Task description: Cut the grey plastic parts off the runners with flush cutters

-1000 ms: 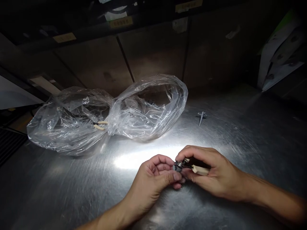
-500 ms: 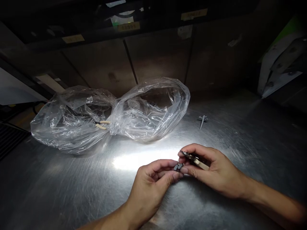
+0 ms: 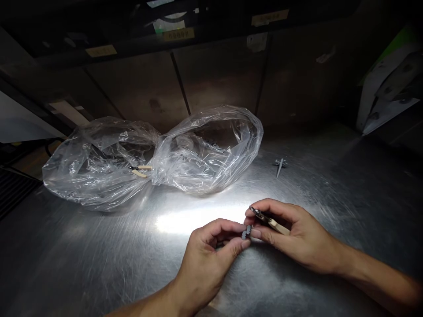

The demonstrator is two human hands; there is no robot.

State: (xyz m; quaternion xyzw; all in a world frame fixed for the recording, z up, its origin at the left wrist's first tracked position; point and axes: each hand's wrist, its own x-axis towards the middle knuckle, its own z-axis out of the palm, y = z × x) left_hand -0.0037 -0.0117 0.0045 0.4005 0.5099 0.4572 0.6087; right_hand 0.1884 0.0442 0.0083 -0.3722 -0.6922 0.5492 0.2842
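A small grey part (image 3: 246, 232) is pinched between the left hand's (image 3: 209, 255) thumb and fingers, above the worktop (image 3: 99, 259). Pliers (image 3: 269, 221) are gripped in the curled right hand (image 3: 299, 237), its thumb tip held at the part. Farther back, clear plastic (image 3: 205, 176), other pliers (image 3: 144, 167) and a grey piece (image 3: 280, 166) are seen.

Ref.: bag 1 (image 3: 201, 176). Obst.: bag 2 (image 3: 82, 176) + nippers (image 3: 139, 174) on its L; gray pc. (image 3: 280, 166) on its R, passable gap btwn. Nr. side: free tabletop (image 3: 190, 215), then L hand (image 3: 213, 255), R hand (image 3: 294, 235).
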